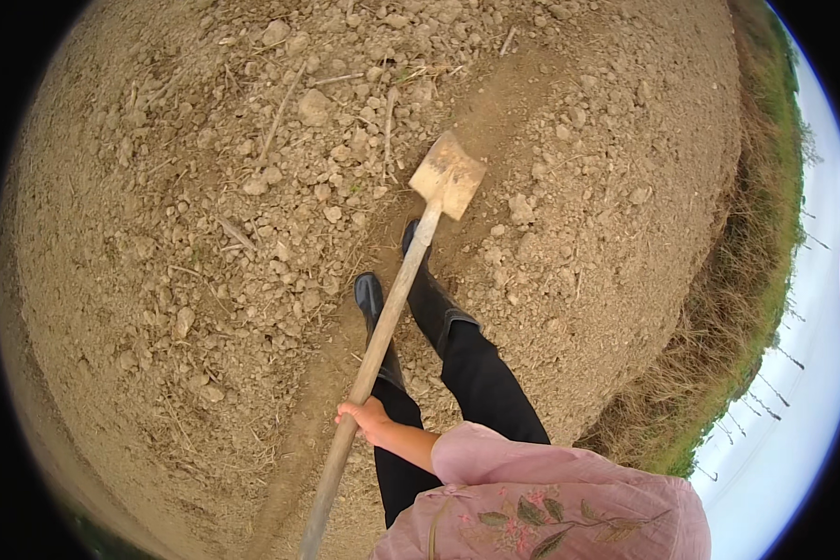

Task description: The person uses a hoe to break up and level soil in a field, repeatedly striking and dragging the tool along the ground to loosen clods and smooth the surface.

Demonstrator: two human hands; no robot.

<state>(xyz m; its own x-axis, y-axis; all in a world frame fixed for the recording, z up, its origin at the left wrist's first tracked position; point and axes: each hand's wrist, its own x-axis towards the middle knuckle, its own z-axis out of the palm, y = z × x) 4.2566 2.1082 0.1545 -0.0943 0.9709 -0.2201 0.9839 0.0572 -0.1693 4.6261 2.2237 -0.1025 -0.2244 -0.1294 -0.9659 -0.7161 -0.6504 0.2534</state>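
My right hand [364, 418] is closed around the long wooden shaft of a shovel [385, 329], at its lower middle in the view. The shaft runs from the bottom edge up towards the right, passing over my legs. At its far end the squarish, soil-stained metal blade [449, 175] is over a shallow furrow [507, 105], just beyond my boots; whether it touches the soil cannot be told. My left hand is out of view, as is the near end of the shaft.
My dark boots [369, 294] stand on loose soil. Clods [315, 107] and dry stalks [282, 112] lie thickly to the left of the furrow, with more clods on its right. Dry grass [703, 315] borders the field at the right, with several poles beyond.
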